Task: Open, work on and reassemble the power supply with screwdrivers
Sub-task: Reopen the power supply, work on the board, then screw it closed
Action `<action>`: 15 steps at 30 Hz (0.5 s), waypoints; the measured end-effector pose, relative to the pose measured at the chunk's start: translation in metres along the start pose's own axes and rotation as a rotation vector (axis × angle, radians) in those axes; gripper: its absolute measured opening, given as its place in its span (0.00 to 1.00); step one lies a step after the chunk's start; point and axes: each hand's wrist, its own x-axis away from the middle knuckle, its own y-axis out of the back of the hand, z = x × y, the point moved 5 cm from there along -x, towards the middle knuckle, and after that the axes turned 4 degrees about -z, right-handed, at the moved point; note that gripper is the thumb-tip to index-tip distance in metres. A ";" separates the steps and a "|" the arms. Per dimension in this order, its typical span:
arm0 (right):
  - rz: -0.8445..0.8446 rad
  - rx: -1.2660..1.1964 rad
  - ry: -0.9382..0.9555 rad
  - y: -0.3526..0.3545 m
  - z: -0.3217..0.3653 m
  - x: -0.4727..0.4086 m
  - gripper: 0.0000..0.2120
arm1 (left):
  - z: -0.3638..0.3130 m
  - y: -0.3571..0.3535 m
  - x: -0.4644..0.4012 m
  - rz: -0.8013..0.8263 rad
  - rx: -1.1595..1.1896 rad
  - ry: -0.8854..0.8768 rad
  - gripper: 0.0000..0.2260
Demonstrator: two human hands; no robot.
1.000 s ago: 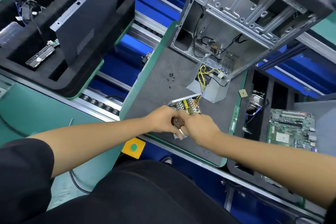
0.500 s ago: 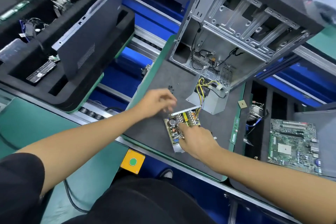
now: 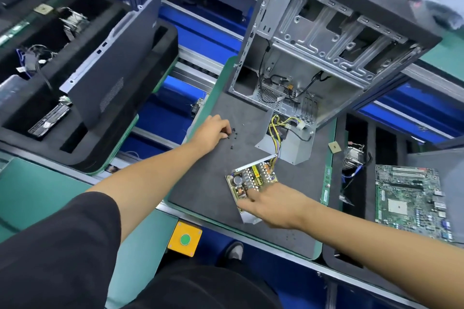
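The opened power supply [image 3: 251, 180] lies on the grey mat [image 3: 213, 183], its circuit board bare, with yellow wires running to its metal cover [image 3: 291, 148] just behind. My right hand [image 3: 273, 206] rests on the board's near end with fingers stretched out, steadying it. Several small black screws [image 3: 234, 137] are scattered on the mat to the far left. My left hand [image 3: 213, 132] is down on them, its bunched fingertips pinching one screw. No screwdriver is in view.
An open computer case [image 3: 326, 57] stands at the back of the mat. A motherboard [image 3: 409, 198] and cooler [image 3: 354, 158] lie in the black tray on the right. The left tray holds a side panel [image 3: 113, 63] and parts. A yellow button box [image 3: 185, 239] sits at the bench's front edge.
My left hand left the power supply and travelled up-left to the loose screws. My right hand stayed on the board, its fingers now spread flat.
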 end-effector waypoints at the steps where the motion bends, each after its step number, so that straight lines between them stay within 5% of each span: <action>1: 0.008 -0.015 0.009 0.000 -0.001 -0.001 0.17 | 0.000 0.000 -0.002 0.010 -0.013 -0.010 0.05; 5: -0.053 -0.058 -0.054 0.003 -0.002 0.000 0.07 | -0.004 0.000 -0.010 0.074 -0.113 -0.067 0.04; 15: -0.102 -0.050 -0.498 -0.008 -0.003 0.004 0.12 | -0.013 0.002 -0.013 0.187 -0.311 -0.276 0.08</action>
